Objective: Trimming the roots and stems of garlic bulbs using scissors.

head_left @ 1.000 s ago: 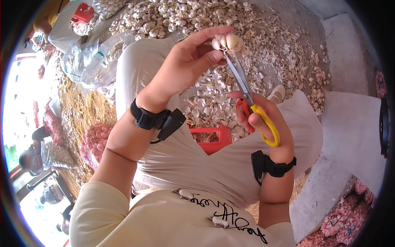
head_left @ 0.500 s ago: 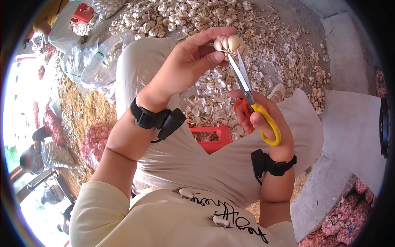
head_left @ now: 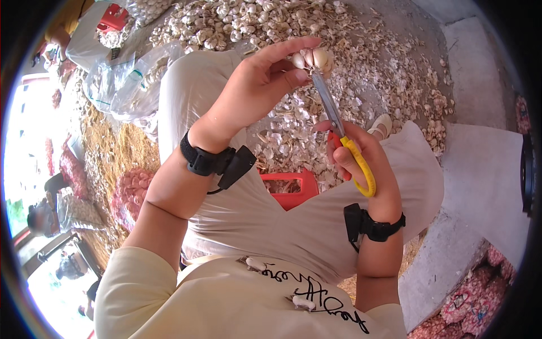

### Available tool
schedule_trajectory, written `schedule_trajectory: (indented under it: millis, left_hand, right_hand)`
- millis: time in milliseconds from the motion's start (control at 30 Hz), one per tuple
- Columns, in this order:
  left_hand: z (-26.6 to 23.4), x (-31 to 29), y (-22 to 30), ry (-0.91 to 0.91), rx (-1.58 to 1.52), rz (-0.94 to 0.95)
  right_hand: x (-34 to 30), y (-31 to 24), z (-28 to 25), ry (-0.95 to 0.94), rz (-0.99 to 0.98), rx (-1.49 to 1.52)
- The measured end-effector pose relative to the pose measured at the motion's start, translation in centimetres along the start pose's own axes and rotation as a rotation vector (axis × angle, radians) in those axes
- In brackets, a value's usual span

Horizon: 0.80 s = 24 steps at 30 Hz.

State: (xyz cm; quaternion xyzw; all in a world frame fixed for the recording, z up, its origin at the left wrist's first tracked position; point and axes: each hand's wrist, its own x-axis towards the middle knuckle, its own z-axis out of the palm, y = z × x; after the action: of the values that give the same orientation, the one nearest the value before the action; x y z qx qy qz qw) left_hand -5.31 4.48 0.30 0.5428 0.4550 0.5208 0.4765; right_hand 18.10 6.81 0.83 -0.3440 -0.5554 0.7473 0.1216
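Note:
My left hand [head_left: 257, 85] holds a garlic bulb [head_left: 312, 59] up by its fingertips, above my knees. My right hand [head_left: 361, 161] grips a pair of scissors [head_left: 344, 135] with yellow and red handles. The metal blades point up and reach the underside of the bulb. Both wrists wear black bands. I sit with my legs in pale trousers spread apart.
A big heap of garlic bulbs and skins [head_left: 316, 28] covers the ground ahead. A red plastic stool [head_left: 288, 186] shows between my legs. A clear plastic bag [head_left: 121, 79] lies at the left, a red mesh sack of garlic [head_left: 132, 192] below it. Other people sit at far left.
Both hands have shifted slightly; the scissors stay at the bulb's base.

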Motion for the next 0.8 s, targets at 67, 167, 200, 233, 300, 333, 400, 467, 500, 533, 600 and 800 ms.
schedule_trajectory:
  millis: [67,167,200,233,300,333,400,467,500,533,600,800]
  left_hand:
    - [0.0,0.0,0.1,-0.002,0.008,0.011]
    - [0.2,0.1,0.1,0.006,-0.030,0.029]
    - [0.2,0.1,0.1,0.008,-0.042,0.026]
    - [0.3,0.1,0.1,0.011,-0.053,0.023]
    - [0.3,0.1,0.2,0.011,-0.064,0.012]
    - [0.3,0.1,0.2,0.012,-0.074,0.001]
    - [0.2,0.1,0.0,0.014,-0.067,-0.005]
    - [0.1,0.0,-0.1,0.017,-0.058,-0.010]
    - [0.1,0.0,-0.2,0.025,-0.048,-0.012]
    - [0.1,0.0,-0.2,0.033,-0.040,-0.014]
    - [0.3,0.0,-0.3,0.083,-0.005,0.002]
    - [0.9,-0.2,0.0,0.100,0.094,-0.050]
  right_hand:
    - [0.0,-0.1,0.1,-0.019,0.014,0.027]
    - [0.0,-0.1,0.0,-0.033,0.033,0.043]
    - [0.0,0.0,-0.1,-0.028,0.039,0.033]
    - [0.0,0.0,-0.1,-0.029,0.039,0.033]
    - [-0.1,0.2,0.0,0.019,0.001,-0.005]
    - [-0.1,0.1,0.1,0.019,0.001,-0.005]
    - [-0.1,-0.1,0.3,0.051,0.025,-0.044]
    - [0.1,0.2,0.0,0.030,0.009,-0.028]
    - [0.2,0.3,-0.1,0.010,-0.007,-0.012]
    - [0.1,0.2,-0.1,0.009,-0.007,-0.013]
    - [-0.2,0.2,-0.1,-0.035,-0.031,0.035]
    - [-0.1,0.6,-0.4,0.042,-0.306,0.180]
